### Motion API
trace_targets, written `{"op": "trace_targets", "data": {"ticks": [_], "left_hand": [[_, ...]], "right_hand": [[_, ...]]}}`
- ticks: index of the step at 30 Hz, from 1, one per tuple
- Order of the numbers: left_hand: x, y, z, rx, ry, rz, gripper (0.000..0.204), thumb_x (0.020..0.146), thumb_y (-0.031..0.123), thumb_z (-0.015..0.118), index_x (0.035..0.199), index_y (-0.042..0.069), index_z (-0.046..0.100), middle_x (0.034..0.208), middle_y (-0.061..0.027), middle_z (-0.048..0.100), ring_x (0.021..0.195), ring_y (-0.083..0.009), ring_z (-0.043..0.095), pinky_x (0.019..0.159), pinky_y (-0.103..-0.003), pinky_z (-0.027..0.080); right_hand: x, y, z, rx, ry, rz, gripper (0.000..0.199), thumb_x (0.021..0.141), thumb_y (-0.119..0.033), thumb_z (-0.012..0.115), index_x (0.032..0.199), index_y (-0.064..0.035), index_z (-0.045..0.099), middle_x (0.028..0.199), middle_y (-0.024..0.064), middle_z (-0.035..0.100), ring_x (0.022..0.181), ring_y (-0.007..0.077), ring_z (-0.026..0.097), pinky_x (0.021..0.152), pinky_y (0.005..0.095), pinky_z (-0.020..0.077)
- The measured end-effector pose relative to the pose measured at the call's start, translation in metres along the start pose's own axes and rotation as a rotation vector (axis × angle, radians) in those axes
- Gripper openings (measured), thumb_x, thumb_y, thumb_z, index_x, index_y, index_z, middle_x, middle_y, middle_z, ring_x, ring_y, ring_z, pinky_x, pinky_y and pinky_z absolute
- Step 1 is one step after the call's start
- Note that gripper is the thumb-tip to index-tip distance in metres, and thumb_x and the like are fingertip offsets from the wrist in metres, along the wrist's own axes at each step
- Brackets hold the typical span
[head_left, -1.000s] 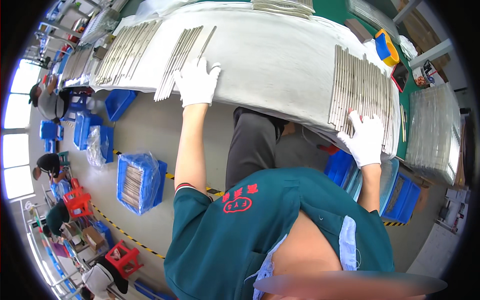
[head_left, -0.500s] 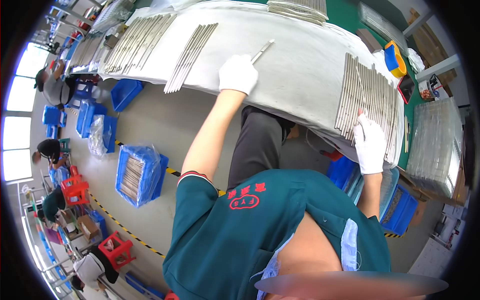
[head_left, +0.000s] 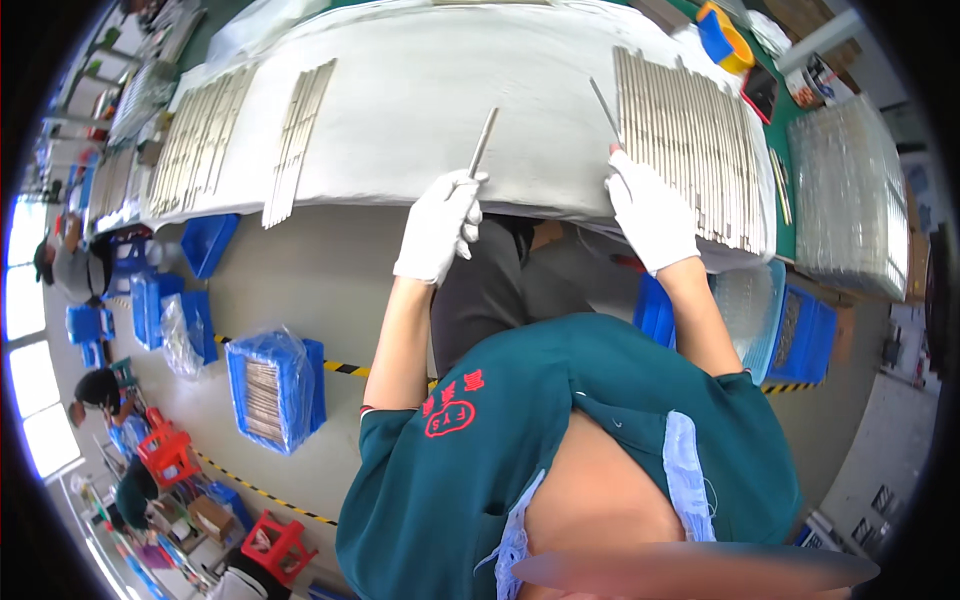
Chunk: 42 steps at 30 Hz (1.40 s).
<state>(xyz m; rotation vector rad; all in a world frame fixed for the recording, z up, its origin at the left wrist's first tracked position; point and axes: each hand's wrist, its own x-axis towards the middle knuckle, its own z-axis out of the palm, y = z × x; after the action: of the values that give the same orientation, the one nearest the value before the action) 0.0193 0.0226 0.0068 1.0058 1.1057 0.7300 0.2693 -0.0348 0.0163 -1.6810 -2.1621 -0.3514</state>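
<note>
My left hand (head_left: pixel 438 228), in a white glove, is closed round the lower end of a thin metal rod (head_left: pixel 484 142) that points up and away over the white cloth (head_left: pixel 420 110). A second slim rod (head_left: pixel 604 108) sticks out from the closed fingers of my gloved right hand (head_left: pixel 652 210). Just right of that hand lies a wide row of metal rods (head_left: pixel 690 140), side by side on the cloth. To the left lie a small group of rods (head_left: pixel 300 140) and a larger row (head_left: pixel 205 135).
Clear plastic trays (head_left: pixel 850 200) are stacked at the right. A yellow and blue tape roll (head_left: pixel 725 40) and a phone (head_left: pixel 760 93) are on the green table edge. A plastic-lined blue crate (head_left: pixel 275 390) stands on the floor at left; co-workers sit farther off.
My right hand has come left off the row and now holds a rod. My left hand has drawn back slightly with its rod. The whole view has shifted.
</note>
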Motion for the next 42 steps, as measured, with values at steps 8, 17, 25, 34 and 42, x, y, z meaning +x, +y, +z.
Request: {"op": "trace_targets", "data": {"ticks": [8,17,25,34,42], "left_hand": [[-0.022,0.002,0.01,0.176,-0.09,-0.181,0.027,0.094,0.025,0.045,0.1,0.003,0.059,0.064,-0.0003,0.055,0.043,-0.0037,0.042,0.035,-0.017,0.032],[-0.024,-0.014,0.02,-0.036,-0.201,-0.269,0.03,0.094,0.03,0.047,0.094,0.002,0.057,0.066,0.0016,0.051,0.041,-0.0023,0.032,0.036,-0.017,0.024],[-0.011,-0.02,0.016,0.074,-0.17,-0.336,0.042,0.095,0.038,0.045,0.103,0.0,0.061,0.056,0.0027,0.047,0.041,-0.0031,0.034,0.037,-0.019,0.028],[-0.004,-0.018,0.012,0.292,-0.094,-0.13,0.022,0.089,0.019,0.053,0.102,0.003,0.061,0.063,-0.0006,0.056,0.049,-0.0052,0.042,0.047,-0.021,0.033],[-0.001,-0.031,0.009,0.626,-0.031,0.183,0.024,0.088,0.025,0.055,0.103,0.008,0.063,0.073,-0.0067,0.062,0.056,-0.0132,0.053,0.059,-0.025,0.044]], "right_hand": [[-0.012,-0.033,-0.029,0.462,-0.304,0.243,0.053,0.085,-0.007,0.047,0.137,-0.0158,0.039,0.064,0.005,0.056,0.056,0.0188,0.057,0.057,0.0293,0.0475],[-0.051,-0.038,0.003,0.29,-0.495,0.222,0.058,0.086,-0.02,0.049,0.14,-0.0259,0.031,0.059,0.0064,0.057,0.042,0.0257,0.052,0.042,0.0381,0.0422],[-0.057,-0.036,0.01,0.255,-0.439,0.272,0.053,0.088,-0.025,0.048,0.14,-0.0285,0.033,0.054,0.0108,0.053,0.043,0.027,0.052,0.043,0.0365,0.0422],[-0.052,-0.034,0.001,0.32,-0.331,0.127,0.052,0.087,-0.02,0.051,0.137,-0.0249,0.038,0.051,0.0082,0.052,0.041,0.0233,0.051,0.042,0.0361,0.0414],[-0.033,-0.044,0.01,0.219,-0.315,0.042,0.05,0.085,-0.016,0.05,0.133,-0.0258,0.043,0.049,0.0035,0.05,0.037,0.0203,0.05,0.037,0.0325,0.0396]]}}
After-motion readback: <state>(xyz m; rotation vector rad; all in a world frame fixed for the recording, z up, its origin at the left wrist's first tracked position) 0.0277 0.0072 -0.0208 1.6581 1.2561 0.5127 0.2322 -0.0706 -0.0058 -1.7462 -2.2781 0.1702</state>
